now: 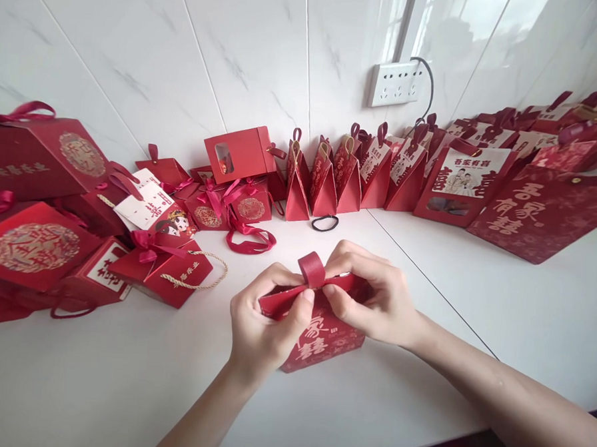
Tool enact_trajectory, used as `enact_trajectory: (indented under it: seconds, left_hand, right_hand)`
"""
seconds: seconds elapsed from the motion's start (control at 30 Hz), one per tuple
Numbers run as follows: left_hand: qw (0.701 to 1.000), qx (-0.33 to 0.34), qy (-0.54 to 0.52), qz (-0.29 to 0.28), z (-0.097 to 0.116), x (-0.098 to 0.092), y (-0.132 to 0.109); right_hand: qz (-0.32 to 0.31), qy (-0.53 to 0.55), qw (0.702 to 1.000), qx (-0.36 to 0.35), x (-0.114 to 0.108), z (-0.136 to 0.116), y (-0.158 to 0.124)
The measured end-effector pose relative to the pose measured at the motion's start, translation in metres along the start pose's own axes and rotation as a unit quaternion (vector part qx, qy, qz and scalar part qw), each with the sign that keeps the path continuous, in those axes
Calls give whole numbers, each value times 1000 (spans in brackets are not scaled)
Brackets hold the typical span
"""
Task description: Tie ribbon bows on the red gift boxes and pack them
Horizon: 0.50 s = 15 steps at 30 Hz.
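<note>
A red paper gift box (337, 335) with pale gold characters stands on the white counter, directly in front of me. My left hand (273, 315) pinches its top edge from the left, thumb on the front panel and fingers behind. From the right, my right hand (375, 294) grips the same top edge, its thumb and fingertips close to the strap. Between the two hands a dark red strap loop (312, 269) rises from the box top. My fingers cover part of the closure, so how it is fastened cannot be seen.
Red gift boxes with ribbons (37, 246) are piled at the left. Triangular red boxes (320, 184) line the tiled wall, with more packed at the right, including a flat red box panel (544, 213). A black elastic loop (325, 223) lies behind my hands. A white power strip (396, 84) is on the wall.
</note>
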<state>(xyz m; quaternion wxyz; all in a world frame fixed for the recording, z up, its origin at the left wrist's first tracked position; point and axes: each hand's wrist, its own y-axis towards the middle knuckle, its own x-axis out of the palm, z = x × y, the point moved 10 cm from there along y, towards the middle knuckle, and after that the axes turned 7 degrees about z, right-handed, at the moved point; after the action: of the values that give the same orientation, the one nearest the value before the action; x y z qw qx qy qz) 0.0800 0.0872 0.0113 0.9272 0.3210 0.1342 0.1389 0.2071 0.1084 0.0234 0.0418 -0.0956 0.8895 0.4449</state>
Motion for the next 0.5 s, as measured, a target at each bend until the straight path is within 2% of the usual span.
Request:
enact_trajectory:
  seconds: [0.2,0.33,0.5]
  left_hand:
    - [1000,-5,-30,8,-3,1,0]
    - [999,-34,-20,2,-7,2,0]
    - [1000,-24,10,-8,-3,0,0]
  right_hand:
    - [-12,-4,1000,-11,2,0,-1]
    - [-8,-23,999,-29,2,-1,-1]
    - [-1,-30,999,-33,1,-1,-3]
